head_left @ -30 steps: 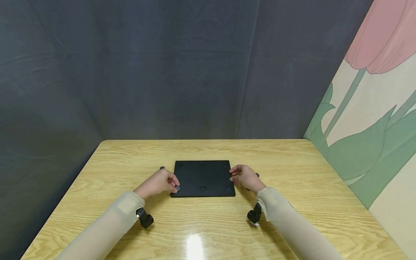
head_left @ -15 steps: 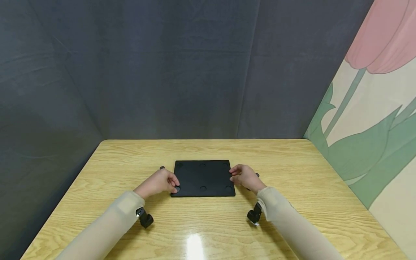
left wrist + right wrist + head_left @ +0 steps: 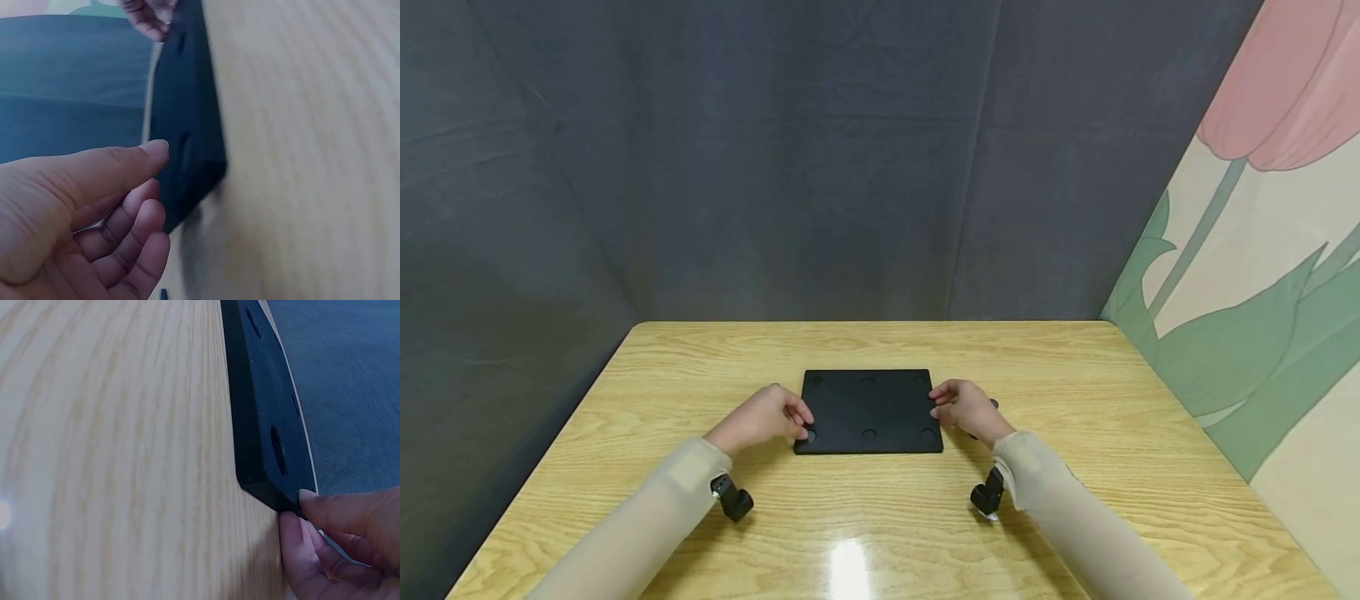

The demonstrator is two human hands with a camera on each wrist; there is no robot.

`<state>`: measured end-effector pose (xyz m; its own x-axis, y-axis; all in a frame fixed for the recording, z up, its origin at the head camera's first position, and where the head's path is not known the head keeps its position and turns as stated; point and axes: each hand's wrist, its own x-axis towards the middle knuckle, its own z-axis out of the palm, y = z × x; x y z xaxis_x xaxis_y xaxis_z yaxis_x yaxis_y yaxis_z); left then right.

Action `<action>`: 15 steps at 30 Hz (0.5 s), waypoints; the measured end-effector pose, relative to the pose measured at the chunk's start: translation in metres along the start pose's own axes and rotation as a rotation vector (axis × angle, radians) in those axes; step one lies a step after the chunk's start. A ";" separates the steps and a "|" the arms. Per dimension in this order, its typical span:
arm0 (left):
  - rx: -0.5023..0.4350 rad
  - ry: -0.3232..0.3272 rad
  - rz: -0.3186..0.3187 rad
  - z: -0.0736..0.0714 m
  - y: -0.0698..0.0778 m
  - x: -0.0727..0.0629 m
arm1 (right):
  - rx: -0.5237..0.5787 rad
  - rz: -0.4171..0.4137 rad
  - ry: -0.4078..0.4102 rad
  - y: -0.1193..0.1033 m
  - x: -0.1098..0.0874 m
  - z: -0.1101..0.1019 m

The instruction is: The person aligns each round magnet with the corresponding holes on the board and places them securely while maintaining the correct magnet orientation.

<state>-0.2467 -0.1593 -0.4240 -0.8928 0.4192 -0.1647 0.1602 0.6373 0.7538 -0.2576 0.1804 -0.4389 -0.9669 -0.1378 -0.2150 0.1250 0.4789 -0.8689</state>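
Note:
A flat black rectangular board [image 3: 868, 407] with several round recesses lies on the table. My left hand [image 3: 765, 417] is at its front left corner, fingers loosely bent. In the left wrist view the left thumb [image 3: 125, 167] and fingertips stand apart with nothing between them, close to a dark round spot [image 3: 185, 152] at that corner; whether a disc fills it I cannot tell. My right hand [image 3: 967, 410] pinches the board's right edge, thumb on top and forefinger at the side, as the right wrist view shows. A front recess [image 3: 279, 450] shows near that hand.
Small dark round pieces lie on the wooden table [image 3: 865, 517], one [image 3: 994, 403] just past the right hand, partly hidden. A dark curtain [image 3: 805, 167] stands behind the table, and a flower-painted wall [image 3: 1240, 333] is on the right.
A grey disc gleamed at the left fingertips a second ago; that spot now looks flat and dark. My left hand has drawn back slightly to the left. The right hand stays put.

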 end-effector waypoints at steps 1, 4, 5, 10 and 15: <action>-0.006 0.007 0.002 -0.003 0.001 0.000 | -0.004 -0.013 -0.007 -0.001 -0.001 0.000; -0.028 0.031 0.006 -0.012 0.002 0.001 | -0.005 -0.028 -0.019 -0.002 -0.003 -0.001; -0.032 0.039 0.007 -0.016 0.003 0.001 | -0.003 -0.026 -0.019 -0.002 -0.003 -0.002; -0.008 0.091 0.021 -0.034 0.005 0.001 | -0.006 -0.006 -0.010 0.000 -0.001 0.000; 0.003 0.154 0.024 -0.049 0.008 -0.001 | -0.016 0.007 -0.006 -0.001 0.000 0.001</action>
<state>-0.2646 -0.1865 -0.3871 -0.9427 0.3303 -0.0464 0.1836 0.6300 0.7546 -0.2576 0.1794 -0.4383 -0.9646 -0.1392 -0.2240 0.1286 0.4934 -0.8602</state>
